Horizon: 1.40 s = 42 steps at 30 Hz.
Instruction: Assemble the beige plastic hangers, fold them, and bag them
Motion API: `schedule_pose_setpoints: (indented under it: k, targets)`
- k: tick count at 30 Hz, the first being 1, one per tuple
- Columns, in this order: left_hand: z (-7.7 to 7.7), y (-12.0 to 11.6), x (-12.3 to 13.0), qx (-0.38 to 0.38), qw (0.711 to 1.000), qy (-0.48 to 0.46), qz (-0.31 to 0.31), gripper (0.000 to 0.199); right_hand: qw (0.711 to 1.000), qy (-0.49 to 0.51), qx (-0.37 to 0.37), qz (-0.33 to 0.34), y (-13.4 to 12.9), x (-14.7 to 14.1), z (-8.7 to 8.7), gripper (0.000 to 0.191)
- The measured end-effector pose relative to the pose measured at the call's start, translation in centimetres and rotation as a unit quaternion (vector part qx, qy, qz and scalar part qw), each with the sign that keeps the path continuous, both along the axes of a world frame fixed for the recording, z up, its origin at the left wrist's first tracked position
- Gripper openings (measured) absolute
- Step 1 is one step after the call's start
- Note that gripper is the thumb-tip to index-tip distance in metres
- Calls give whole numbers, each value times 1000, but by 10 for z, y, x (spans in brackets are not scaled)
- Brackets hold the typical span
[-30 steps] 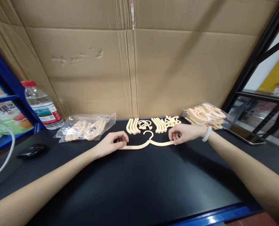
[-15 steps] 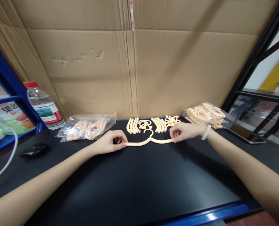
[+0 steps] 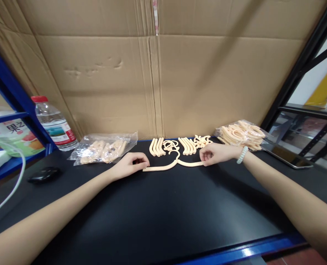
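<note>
A cream plastic clothes hanger (image 3: 163,168) lies on the black table with its two arms spread and its hook towards the back. My left hand (image 3: 131,164) is at the tip of the left arm, thumb and fingers curled together against its upper edge; the very end of that arm shows below them. My right hand (image 3: 214,154), with a pale beaded bracelet (image 3: 242,155) on the wrist, pinches the end of the right arm. Just behind the hanger are rows of loose hanger arms (image 3: 157,147), more arms (image 3: 187,146), and small piles of hooks (image 3: 170,145) and connector pieces (image 3: 202,141).
A clear bag of cream parts (image 3: 102,149) lies at left, another bag (image 3: 240,134) at right beside a phone (image 3: 290,156). A black mouse (image 3: 43,175), a white cable (image 3: 21,173) and a water bottle (image 3: 55,125) are on the left. Cardboard (image 3: 102,84) stands behind.
My left thumb and fingers have shifted up a little on the left arm, so its tip now shows. My right hand keeps its hold. The view has moved slightly.
</note>
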<state>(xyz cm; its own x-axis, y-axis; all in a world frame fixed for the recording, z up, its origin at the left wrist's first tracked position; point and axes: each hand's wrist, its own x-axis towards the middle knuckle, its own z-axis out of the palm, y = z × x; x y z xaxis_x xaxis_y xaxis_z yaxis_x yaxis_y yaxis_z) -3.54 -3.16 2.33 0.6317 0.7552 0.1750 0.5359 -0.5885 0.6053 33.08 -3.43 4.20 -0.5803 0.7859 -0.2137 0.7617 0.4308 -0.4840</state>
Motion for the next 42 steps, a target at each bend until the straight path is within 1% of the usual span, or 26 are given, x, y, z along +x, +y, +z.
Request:
schedule_pose_setpoints:
  k: [4, 7, 11, 14, 18, 20, 22, 25, 27, 30, 34, 37, 42]
  targets:
    - [-1, 3, 0, -7, 999, -15, 31, 24, 1000, 6, 15, -12, -2, -2, 3, 18]
    - [-4, 5, 0, -8, 998, -28, 63, 25, 996, 34, 71, -45, -4, -9, 4, 19]
    - [-7, 6, 4, -1, 992, -42, 116, 23, 982, 76, 152, -86, -5, -25, 2, 19]
    - [-7, 9, 9, 14, 985, -44, 169, 21, 974, 78, 185, -100, -2, -41, 4, 15]
    - [-3, 19, 20, 10, 971, -12, 237, 17, 971, 40, 204, -121, 13, -66, 9, 13]
    - [-1, 28, 26, -5, 965, 15, 263, 20, 972, 3, 197, -132, 26, -78, 11, 12]
    - [1, 39, 32, -22, 958, 39, 282, 25, 972, -37, 179, -146, 39, -88, 11, 16]
    - [2, 53, 38, -43, 951, 70, 298, 29, 971, -82, 153, -164, 56, -99, 8, 27]
    - [1, 60, 40, -50, 948, 85, 301, 30, 970, -97, 142, -172, 62, -103, 5, 29]
    - [-1, 64, 41, -53, 948, 101, 298, 30, 969, -105, 132, -183, 66, -107, -3, 28]
    - [-1, 63, 42, -45, 947, 122, 293, 30, 968, -88, 129, -197, 67, -110, -11, 31]
    - [0, 62, 43, -29, 945, 139, 294, 30, 969, -59, 129, -205, 69, -108, -9, 30]
    - [3, 59, 44, 25, 938, 167, 302, 30, 961, 12, 149, -232, 71, -96, 2, 28]
